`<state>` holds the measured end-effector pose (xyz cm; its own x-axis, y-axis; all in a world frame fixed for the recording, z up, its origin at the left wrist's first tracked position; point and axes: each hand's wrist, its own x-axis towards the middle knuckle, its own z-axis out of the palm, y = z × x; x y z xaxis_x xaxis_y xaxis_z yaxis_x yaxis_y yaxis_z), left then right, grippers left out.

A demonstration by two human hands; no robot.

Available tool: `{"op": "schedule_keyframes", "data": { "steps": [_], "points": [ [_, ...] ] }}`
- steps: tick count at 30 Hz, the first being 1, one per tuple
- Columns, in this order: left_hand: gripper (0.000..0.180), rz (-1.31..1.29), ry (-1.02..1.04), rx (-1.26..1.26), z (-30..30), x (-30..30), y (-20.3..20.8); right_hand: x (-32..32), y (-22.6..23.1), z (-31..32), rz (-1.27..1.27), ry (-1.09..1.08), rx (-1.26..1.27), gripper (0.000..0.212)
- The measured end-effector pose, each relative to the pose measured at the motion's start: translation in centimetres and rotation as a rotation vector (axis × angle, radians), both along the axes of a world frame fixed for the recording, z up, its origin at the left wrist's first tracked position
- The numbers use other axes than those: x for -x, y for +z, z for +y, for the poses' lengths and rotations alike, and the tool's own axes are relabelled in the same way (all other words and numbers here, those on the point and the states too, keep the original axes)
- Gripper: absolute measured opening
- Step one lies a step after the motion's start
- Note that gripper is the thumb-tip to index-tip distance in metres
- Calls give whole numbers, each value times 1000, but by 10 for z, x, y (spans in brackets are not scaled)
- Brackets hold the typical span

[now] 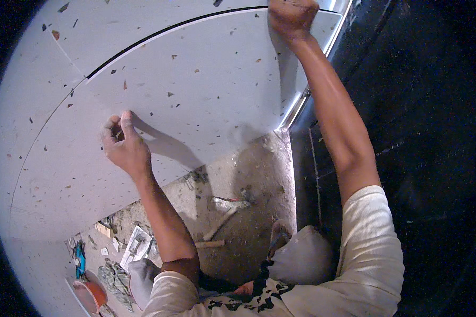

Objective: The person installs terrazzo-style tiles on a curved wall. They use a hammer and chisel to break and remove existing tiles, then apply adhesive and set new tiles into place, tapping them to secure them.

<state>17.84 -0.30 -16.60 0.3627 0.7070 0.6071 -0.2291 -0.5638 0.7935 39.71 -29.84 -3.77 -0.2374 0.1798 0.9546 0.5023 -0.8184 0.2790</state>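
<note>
A large pale speckled wall tile stands in front of me, with a dark gap and a thin pale edge along its top. My left hand is at the tile's face, its fingers bent and the thumb a little apart from them; I see nothing held. Higher up at the right, my right hand is closed at the tile's top edge, near the gap's right end. Its fingertips are hidden, so whatever they grip cannot be made out.
Below the tile, the dusty floor carries a wooden-handled tool, a flat metal trowel, a blue tool and an orange bowl. A bright metal-like strip borders a dark wall at right.
</note>
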Motion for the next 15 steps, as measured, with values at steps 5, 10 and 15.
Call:
{"op": "schedule_keyframes", "data": {
  "steps": [5, 10, 15],
  "points": [
    [27, 23, 70, -86, -3, 4, 0, -53, -19, -33, -66, -256, 105, 9],
    [32, 60, 51, -110, -9, 12, 10, -28, -9, -41, 14, -378, 130, 42],
    [23, -34, -22, -124, -9, 13, 7, -47, 4, -68, -53, -299, 245, 23]
  ]
}}
